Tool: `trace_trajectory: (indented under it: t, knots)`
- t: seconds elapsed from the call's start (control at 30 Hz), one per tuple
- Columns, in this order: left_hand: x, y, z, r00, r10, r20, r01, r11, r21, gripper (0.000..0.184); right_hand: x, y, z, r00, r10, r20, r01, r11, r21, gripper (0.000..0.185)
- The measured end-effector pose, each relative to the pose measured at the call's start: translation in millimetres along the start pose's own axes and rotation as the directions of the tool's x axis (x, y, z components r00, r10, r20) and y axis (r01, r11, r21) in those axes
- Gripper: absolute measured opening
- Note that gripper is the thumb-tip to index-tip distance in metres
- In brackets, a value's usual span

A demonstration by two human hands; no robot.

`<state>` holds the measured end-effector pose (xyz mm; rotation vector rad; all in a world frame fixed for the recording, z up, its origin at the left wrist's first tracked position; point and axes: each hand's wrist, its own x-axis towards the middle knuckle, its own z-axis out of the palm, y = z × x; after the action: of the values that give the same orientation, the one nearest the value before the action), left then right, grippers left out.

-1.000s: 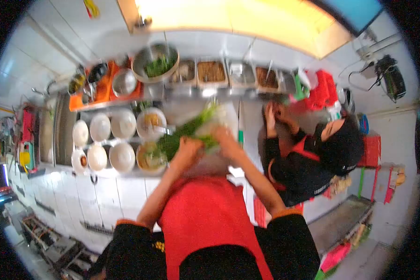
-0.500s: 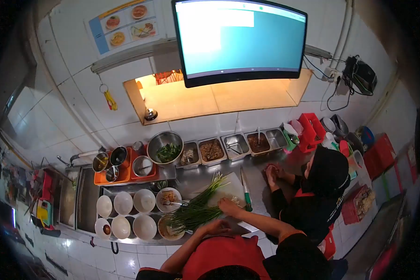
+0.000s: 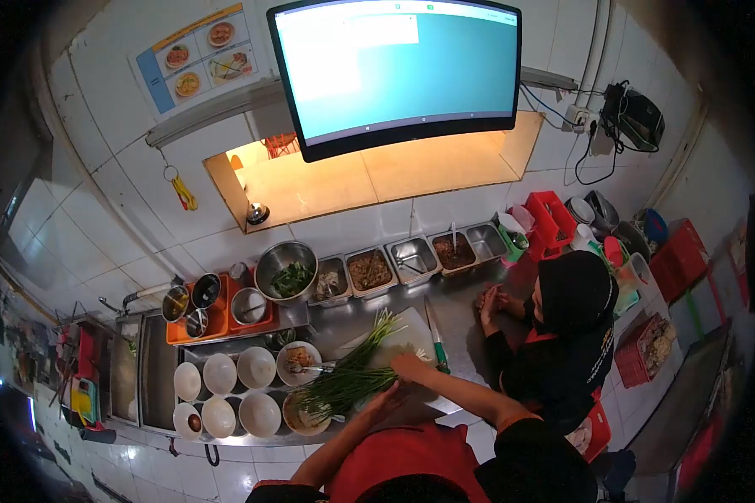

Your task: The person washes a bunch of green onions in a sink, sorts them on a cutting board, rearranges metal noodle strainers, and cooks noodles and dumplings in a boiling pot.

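A long bunch of green onions (image 3: 344,379) lies slantwise across a white cutting board (image 3: 413,329), its leaves reaching over the bowls at the left. My right hand (image 3: 409,366) is closed at the pale root ends on the board's right side. Close to the bunch's lower edge is my left hand (image 3: 382,404), fingers stretched toward the right hand; whether it touches the stalks is hard to see. A knife (image 3: 437,339) with a green handle lies along the board's right edge, apart from both hands.
White bowls (image 3: 220,374) stand in two rows at left. Behind are a steel bowl of greens (image 3: 286,272) and food pans (image 3: 371,270). A co-worker (image 3: 562,335) leans at the counter on the right, hands together. A monitor (image 3: 403,75) hangs above.
My left hand has moved up and right, closer to the bunch and my right hand. The right hand stays at the root ends. The whole view has shifted slightly.
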<state>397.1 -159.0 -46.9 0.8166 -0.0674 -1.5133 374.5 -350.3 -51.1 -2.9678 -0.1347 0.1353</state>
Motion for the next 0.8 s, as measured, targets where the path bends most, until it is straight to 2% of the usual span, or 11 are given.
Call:
trace_trajectory:
  t: [0.07,0.13,0.17,0.23,0.37,0.4,0.5,0.57,0.63,0.7,0.8]
  knots:
    - [6.7,-5.5,1.9,0.998,0.041,0.043,-0.036,0.994,-0.101,0.070,1.9,3.1,-8.5,0.999,-0.036,0.021,0.035,0.999,0.030,0.026]
    - [12.7,-13.1,-2.1,0.994,0.077,0.073,-0.061,0.977,-0.206,0.068,5.1,1.4,-29.1,0.863,0.043,0.503,-0.139,0.978,0.155,0.032]
    - [18.2,-13.3,-4.0,0.984,0.181,0.005,-0.174,0.954,-0.242,0.064,-3.9,-4.8,-48.6,0.861,0.037,0.508,-0.138,0.977,0.163,0.032]
    - [19.3,-2.9,1.9,0.958,0.277,-0.073,-0.287,0.919,-0.272,0.062,-30.6,-13.8,-88.6,0.918,0.009,0.396,-0.297,0.677,0.674,0.039]
    - [7.5,32.5,29.6,0.859,0.427,-0.284,-0.493,0.838,-0.233,0.042,-56.4,-17.2,-86.1,0.822,0.045,0.568,-0.494,0.551,0.672,0.045]
    - [2.4,38.3,38.9,0.796,0.506,-0.333,-0.550,0.834,-0.048,0.040,-63.9,-25.7,-92.7,0.818,0.040,0.574,-0.497,0.551,0.670,0.045]
    - [-9.4,63.3,80.8,0.649,0.644,-0.406,-0.602,0.760,0.243,0.034,-71.3,-43.2,-91.6,0.900,0.156,0.406,-0.425,0.522,0.740,0.050]
    - [-8.4,72.0,88.7,0.565,0.820,-0.093,-0.603,0.488,0.631,0.031,-63.6,-48.8,-59.9,0.938,0.230,-0.258,0.159,0.377,0.913,0.063]
    - [-7.9,80.7,97.7,0.500,0.864,0.053,-0.617,0.313,0.722,0.040,-59.4,-40.2,-43.5,0.962,0.259,-0.091,-0.026,0.416,0.909,0.061]
    - [0.9,82.7,99.0,0.508,0.859,0.059,-0.640,0.331,0.693,0.041,-59.7,-45.1,-24.3,0.898,0.389,0.206,0.037,-0.533,0.845,0.054]
    - [26.2,67.4,61.8,0.522,0.838,0.158,-0.548,0.188,0.815,0.048,-45.1,-36.3,1.7,0.851,0.365,0.378,0.071,-0.794,0.604,0.052]
